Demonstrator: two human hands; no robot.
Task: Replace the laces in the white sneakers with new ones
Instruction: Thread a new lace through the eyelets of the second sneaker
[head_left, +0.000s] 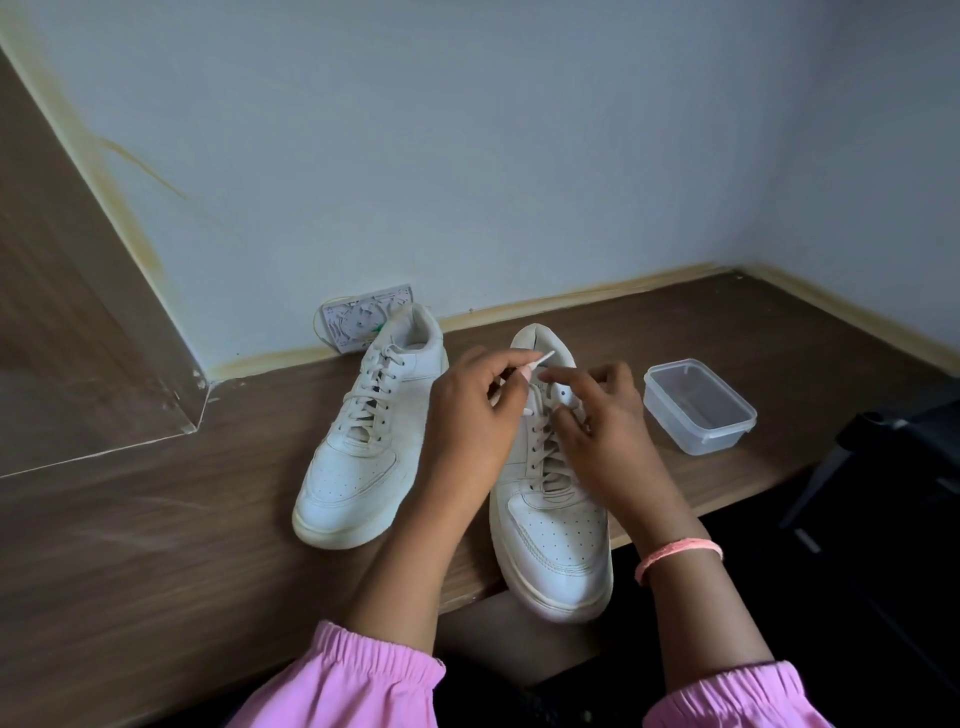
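Two white sneakers stand side by side on the wooden desk (156, 545), toes toward me. The left sneaker (363, 441) is fully laced and nobody touches it. The right sneaker (558, 519) sits at the desk's front edge, its toe over the edge. My left hand (472, 410) pinches a lace end (543, 358) and holds its tip up above the shoe's collar. My right hand (597, 415) rests on the upper eyelets with fingers curled on the lacing; what the fingers hold is hidden.
A clear plastic container (698, 408) without a lid stands to the right of the sneakers. A small patterned packet (358, 319) leans on the wall behind the left sneaker. A dark chair (893, 467) is at the right edge.
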